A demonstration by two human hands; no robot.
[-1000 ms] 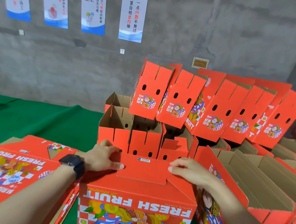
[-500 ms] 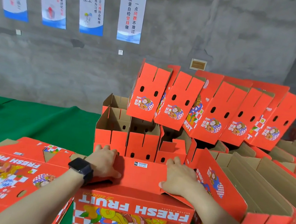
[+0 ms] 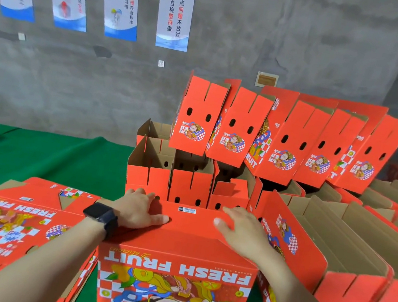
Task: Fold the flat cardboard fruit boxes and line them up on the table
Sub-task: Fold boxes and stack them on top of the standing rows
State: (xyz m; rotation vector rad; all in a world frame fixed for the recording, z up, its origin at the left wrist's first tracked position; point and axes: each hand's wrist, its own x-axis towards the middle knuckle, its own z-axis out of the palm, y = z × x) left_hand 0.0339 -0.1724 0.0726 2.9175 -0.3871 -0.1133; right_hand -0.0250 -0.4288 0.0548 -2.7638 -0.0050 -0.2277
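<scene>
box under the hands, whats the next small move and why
Probably grip the box and turn it over: left hand and right hand lie flat on its closed flaps, its print is upside down, and the boxes behind stand open-topped.

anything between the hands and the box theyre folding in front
Nothing visible does. The left hand and the right hand both lie flat, directly on the red top flap of the fruit box, with no other cardboard in between.
</scene>
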